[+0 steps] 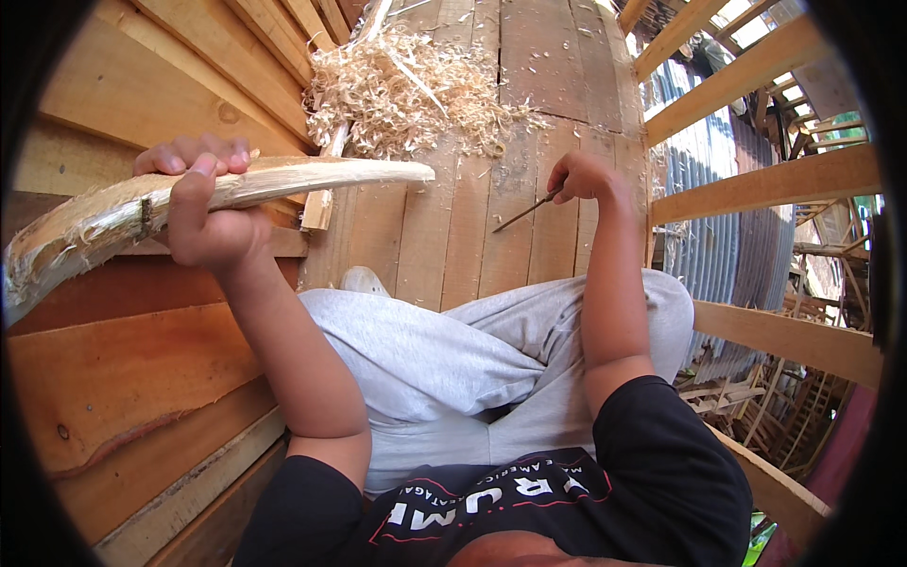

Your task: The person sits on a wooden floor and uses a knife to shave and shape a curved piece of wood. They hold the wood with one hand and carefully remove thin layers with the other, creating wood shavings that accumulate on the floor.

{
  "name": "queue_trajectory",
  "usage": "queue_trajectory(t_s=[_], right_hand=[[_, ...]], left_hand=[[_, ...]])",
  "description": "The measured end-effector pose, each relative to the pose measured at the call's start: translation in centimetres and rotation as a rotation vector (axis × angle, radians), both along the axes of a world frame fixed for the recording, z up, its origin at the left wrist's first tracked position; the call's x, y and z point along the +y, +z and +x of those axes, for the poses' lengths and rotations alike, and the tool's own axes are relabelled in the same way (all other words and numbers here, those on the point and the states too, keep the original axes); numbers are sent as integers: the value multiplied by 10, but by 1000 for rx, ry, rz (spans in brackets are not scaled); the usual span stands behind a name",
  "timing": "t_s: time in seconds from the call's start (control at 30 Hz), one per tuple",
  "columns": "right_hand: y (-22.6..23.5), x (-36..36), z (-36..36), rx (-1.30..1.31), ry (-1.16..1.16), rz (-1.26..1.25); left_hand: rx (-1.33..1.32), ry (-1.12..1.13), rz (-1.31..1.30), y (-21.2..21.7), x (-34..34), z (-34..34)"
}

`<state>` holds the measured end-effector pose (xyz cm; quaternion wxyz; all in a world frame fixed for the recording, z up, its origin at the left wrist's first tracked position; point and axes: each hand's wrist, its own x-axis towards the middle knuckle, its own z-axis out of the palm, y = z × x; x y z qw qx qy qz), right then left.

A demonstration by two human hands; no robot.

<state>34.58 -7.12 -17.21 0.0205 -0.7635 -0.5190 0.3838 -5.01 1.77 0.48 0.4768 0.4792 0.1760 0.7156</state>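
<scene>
My left hand (210, 203) is raised at the left, its fingers wrapped round a long curved piece of wood (321, 174). The pale wood is whittled to a narrow end that points right. Its thicker end (66, 241) is rough, with stringy fibres, and reaches the left rim of the view. A dark band or notch crosses it beside my thumb. Over the floor at the right, my bent right hand (584, 178) is closed on a knife (521, 214). The slim dark blade points down and to the left, apart from the wood. My fingers hide its handle.
A heap of curly wood shavings (402, 90) lies on the plank floor (463, 231) ahead. Stacked boards (142, 85) form the left side. Wooden rails (770, 184) run along the right, with corrugated metal sheets (704, 142) beyond. My crossed legs (425, 345) fill the near middle.
</scene>
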Motion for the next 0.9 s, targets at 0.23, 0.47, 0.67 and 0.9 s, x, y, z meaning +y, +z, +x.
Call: queue_trajectory(t_s=[0.23, 0.47, 0.67, 0.9], right_hand=[[-21, 10, 7, 124, -144, 258], [-35, 30, -59, 175, 88, 222], [-16, 32, -57, 113, 22, 243], [-49, 39, -73, 117, -109, 426]], left_hand=[[64, -81, 20, 7, -2, -8], [55, -75, 36, 13, -4, -12], [73, -131, 53, 16, -6, -17], [100, -193, 74, 21, -10, -14]])
